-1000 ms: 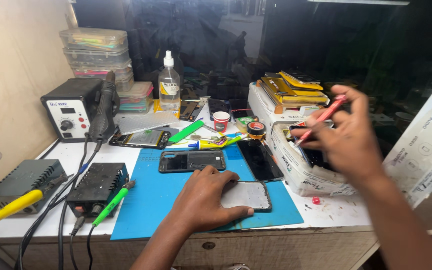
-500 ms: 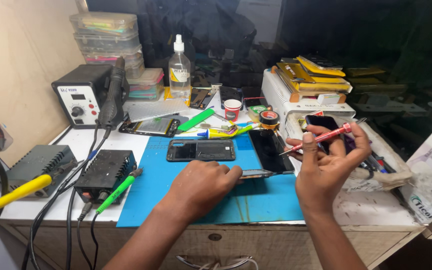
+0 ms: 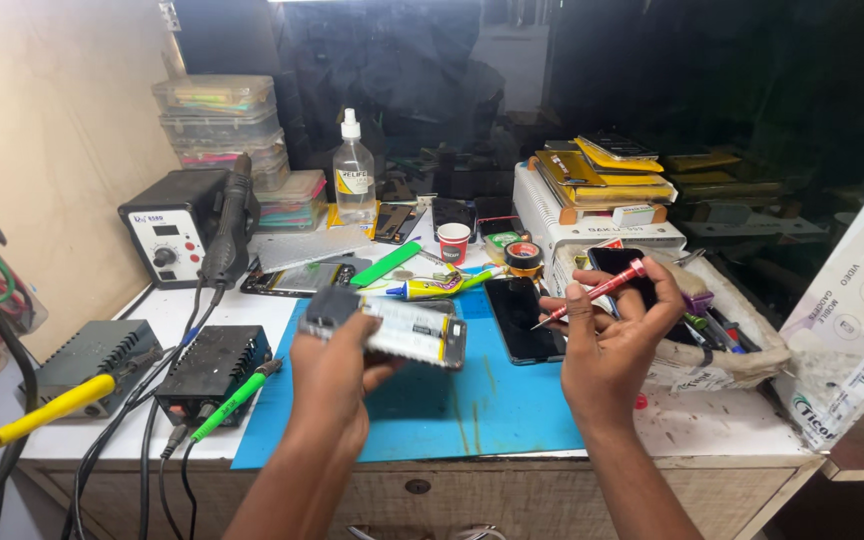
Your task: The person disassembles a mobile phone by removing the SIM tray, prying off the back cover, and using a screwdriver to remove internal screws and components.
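**Opened phone lifted off the mat, screwdriver poised beside it**

Lifted since half a second ago, the opened phone (image 3: 392, 328) is now up off the blue mat (image 3: 472, 410), where the left hand was pressing it flat before. The left hand (image 3: 337, 375) holds it from below and behind, fingers wrapped around its lower edge, so that grip is closed on the phone. The phone's exposed inner side, pale with a dark frame, faces the camera, and its long axis runs roughly left to right, tilted slightly down toward the right.

The right hand (image 3: 607, 345) has dropped a little and come nearer the mat. It pinches a red-handled screwdriver (image 3: 592, 293) between thumb and fingers, the handle up and to the right, the thin metal tip slanting down-left. That tip ends just right of the phone's right end, near but apart from it, above a dark phone (image 3: 522, 318) lying face up on the mat. So the phone lies to the left of the tool, and the right hand is the one whose tool is nearer that end.

Around them on the white tabletop (image 3: 712, 420) are a hot-air station (image 3: 177, 235), a clear bottle (image 3: 354, 172), a glue tube (image 3: 442, 286), a small red cup (image 3: 453, 243) and a green-handled iron (image 3: 232, 400) resting on a black box.
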